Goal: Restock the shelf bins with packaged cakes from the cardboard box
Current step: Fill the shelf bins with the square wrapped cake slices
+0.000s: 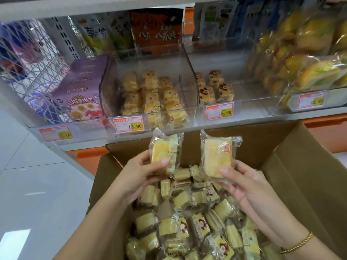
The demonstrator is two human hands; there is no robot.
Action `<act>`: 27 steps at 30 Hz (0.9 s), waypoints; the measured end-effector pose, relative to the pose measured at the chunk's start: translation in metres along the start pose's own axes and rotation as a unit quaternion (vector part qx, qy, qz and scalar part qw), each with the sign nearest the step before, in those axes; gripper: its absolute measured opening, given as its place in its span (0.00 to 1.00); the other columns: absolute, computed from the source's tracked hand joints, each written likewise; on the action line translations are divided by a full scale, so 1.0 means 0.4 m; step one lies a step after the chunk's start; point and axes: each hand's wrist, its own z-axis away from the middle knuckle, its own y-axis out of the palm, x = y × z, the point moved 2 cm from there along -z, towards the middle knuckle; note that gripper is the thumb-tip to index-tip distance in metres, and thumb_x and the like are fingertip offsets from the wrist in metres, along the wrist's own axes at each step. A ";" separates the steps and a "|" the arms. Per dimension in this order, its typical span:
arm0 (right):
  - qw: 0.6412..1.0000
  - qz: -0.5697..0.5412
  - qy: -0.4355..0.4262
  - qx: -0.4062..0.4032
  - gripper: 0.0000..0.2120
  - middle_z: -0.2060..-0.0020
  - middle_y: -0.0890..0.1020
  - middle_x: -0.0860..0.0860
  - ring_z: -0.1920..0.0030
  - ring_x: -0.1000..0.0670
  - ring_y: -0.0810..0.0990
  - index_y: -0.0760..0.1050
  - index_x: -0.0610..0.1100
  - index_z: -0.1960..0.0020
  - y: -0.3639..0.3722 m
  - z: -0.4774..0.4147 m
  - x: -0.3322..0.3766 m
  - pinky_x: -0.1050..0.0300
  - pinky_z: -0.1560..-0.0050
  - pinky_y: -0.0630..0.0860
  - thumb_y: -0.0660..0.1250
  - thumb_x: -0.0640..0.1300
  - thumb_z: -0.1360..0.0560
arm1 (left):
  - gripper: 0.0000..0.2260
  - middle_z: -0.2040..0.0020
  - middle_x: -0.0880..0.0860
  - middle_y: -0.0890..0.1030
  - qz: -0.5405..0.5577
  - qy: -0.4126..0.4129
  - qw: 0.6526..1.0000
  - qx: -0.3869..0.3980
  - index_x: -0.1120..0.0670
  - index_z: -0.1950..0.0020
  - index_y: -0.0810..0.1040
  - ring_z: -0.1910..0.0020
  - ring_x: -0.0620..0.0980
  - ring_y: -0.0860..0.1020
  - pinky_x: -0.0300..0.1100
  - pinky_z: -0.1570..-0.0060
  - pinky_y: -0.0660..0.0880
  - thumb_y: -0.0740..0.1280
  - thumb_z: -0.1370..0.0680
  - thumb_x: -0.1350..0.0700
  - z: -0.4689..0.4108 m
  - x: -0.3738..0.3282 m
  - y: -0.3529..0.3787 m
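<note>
In the head view, at the centre of the frame, the left grip (142, 171) is pinching a wrapped cake (165, 151) by its lower end, thumb on the front. The right grip (242, 182) is pinching a second cake (218, 156) the same way. Both packets are standing upright above the open cardboard box (300, 166), which is filling the lower frame with loose cakes (187, 212). Above it, two clear shelf bins are sitting only partly filled: the left bin (110, 87) in the middle of the frame and the right bin (244, 94) beside it.

The step looks like carrying from box to shelf, with the packets lifted but not yet placed. The next move is probably calling for matching each wrapper to its bin, then reaching up over the front walls and setting the cakes down in rows.
</note>
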 end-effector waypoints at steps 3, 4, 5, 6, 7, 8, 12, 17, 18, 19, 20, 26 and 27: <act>1.000 -0.017 0.000 0.003 0.32 0.47 0.84 0.44 0.46 0.46 0.83 0.72 0.38 0.37 0.008 -0.003 0.009 0.60 0.53 0.80 0.76 0.42 0.39 | 0.27 0.50 0.55 0.85 -0.042 0.004 0.999 -0.018 0.57 0.41 0.77 0.52 0.50 0.84 0.38 0.59 0.81 0.77 0.39 0.63 0.015 -0.016 -0.007; 1.000 -0.021 0.000 0.004 0.33 0.47 0.84 0.43 0.46 0.46 0.83 0.73 0.38 0.37 0.009 -0.005 0.010 0.60 0.54 0.80 0.76 0.43 0.41 | 0.28 0.51 0.55 0.85 -0.060 0.014 0.998 -0.024 0.57 0.42 0.77 0.53 0.49 0.84 0.36 0.61 0.79 0.79 0.41 0.64 0.020 -0.023 -0.010; 1.000 -0.025 0.000 0.006 0.36 0.47 0.84 0.43 0.46 0.46 0.83 0.73 0.38 0.37 0.011 -0.005 0.012 0.60 0.54 0.80 0.79 0.45 0.43 | 0.29 0.51 0.54 0.85 -0.083 0.027 0.996 -0.034 0.57 0.43 0.78 0.54 0.47 0.84 0.34 0.62 0.78 0.81 0.42 0.63 0.024 -0.031 -0.014; 1.000 -0.029 0.000 0.009 0.41 0.46 0.83 0.43 0.46 0.45 0.83 0.73 0.37 0.37 0.013 -0.005 0.014 0.60 0.54 0.80 0.82 0.47 0.46 | 0.28 0.52 0.53 0.85 -0.104 0.043 0.993 -0.044 0.56 0.44 0.78 0.54 0.45 0.83 0.33 0.62 0.77 0.81 0.43 0.61 0.028 -0.042 -0.018; 0.999 -0.033 0.001 0.011 0.44 0.46 0.83 0.42 0.46 0.45 0.83 0.73 0.37 0.37 0.014 -0.005 0.016 0.60 0.54 0.80 0.84 0.48 0.49 | 0.26 0.52 0.52 0.85 -0.109 0.056 0.991 -0.049 0.55 0.45 0.79 0.54 0.44 0.83 0.32 0.62 0.76 0.80 0.42 0.60 0.031 -0.053 -0.022; 0.999 -0.035 0.003 0.012 0.46 0.45 0.83 0.42 0.46 0.45 0.83 0.73 0.37 0.37 0.015 -0.005 0.017 0.60 0.54 0.80 0.85 0.49 0.51 | 0.23 0.51 0.52 0.85 -0.094 0.066 0.992 -0.049 0.55 0.46 0.80 0.54 0.45 0.83 0.32 0.62 0.77 0.77 0.40 0.59 0.034 -0.064 -0.024; 0.999 -0.048 0.009 0.019 0.46 0.45 0.82 0.41 0.45 0.44 0.83 0.74 0.36 0.37 0.023 -0.011 0.025 0.58 0.53 0.81 0.85 0.49 0.52 | 0.21 0.45 0.58 0.83 0.030 0.057 0.998 -0.013 0.58 0.40 0.77 0.46 0.55 0.82 0.44 0.49 0.80 0.69 0.33 0.61 0.037 -0.095 -0.025; 0.997 -0.072 0.014 0.036 0.45 0.44 0.82 0.39 0.47 0.43 0.83 0.75 0.36 0.39 0.041 -0.018 0.041 0.57 0.55 0.81 0.86 0.47 0.52 | 0.16 0.46 0.60 0.83 0.119 0.050 0.992 -0.013 0.58 0.42 0.77 0.46 0.57 0.82 0.50 0.48 0.79 0.67 0.29 0.59 0.037 -0.110 -0.013; 0.996 -0.074 0.015 0.042 0.44 0.45 0.82 0.39 0.48 0.43 0.83 0.75 0.36 0.39 0.047 -0.019 0.046 0.58 0.56 0.81 0.85 0.46 0.52 | 0.16 0.47 0.60 0.83 0.137 0.051 0.989 -0.015 0.58 0.42 0.77 0.46 0.56 0.82 0.49 0.49 0.80 0.67 0.29 0.59 0.037 -0.114 -0.012; 0.996 -0.076 0.016 0.047 0.43 0.45 0.82 0.39 0.48 0.43 0.84 0.75 0.35 0.39 0.053 -0.022 0.051 0.58 0.57 0.81 0.85 0.45 0.50 | 0.16 0.47 0.60 0.83 0.149 0.052 0.987 -0.019 0.58 0.42 0.77 0.47 0.56 0.82 0.47 0.51 0.81 0.67 0.29 0.58 0.037 -0.120 -0.013; 0.996 -0.078 0.016 0.051 0.41 0.45 0.82 0.38 0.48 0.43 0.84 0.75 0.35 0.39 0.060 -0.026 0.057 0.58 0.57 0.81 0.84 0.44 0.49 | 0.16 0.47 0.60 0.83 0.154 0.055 0.986 -0.022 0.58 0.42 0.77 0.47 0.56 0.82 0.46 0.53 0.81 0.67 0.30 0.58 0.035 -0.128 -0.015; 0.997 -0.044 0.018 0.061 0.20 0.48 0.84 0.42 0.48 0.45 0.84 0.76 0.37 0.41 0.122 -0.082 0.131 0.55 0.49 0.81 0.69 0.35 0.33 | 0.19 0.46 0.60 0.83 0.170 0.090 0.981 -0.036 0.61 0.40 0.74 0.45 0.56 0.82 0.46 0.51 0.81 0.67 0.31 0.61 0.011 -0.186 -0.044; 0.998 -0.028 0.013 0.062 0.20 0.48 0.84 0.43 0.48 0.47 0.84 0.76 0.38 0.41 0.138 -0.095 0.153 0.56 0.49 0.81 0.68 0.35 0.33 | 0.19 0.46 0.60 0.83 0.179 0.096 0.978 -0.042 0.61 0.40 0.74 0.44 0.56 0.81 0.46 0.50 0.80 0.67 0.31 0.62 0.006 -0.195 -0.050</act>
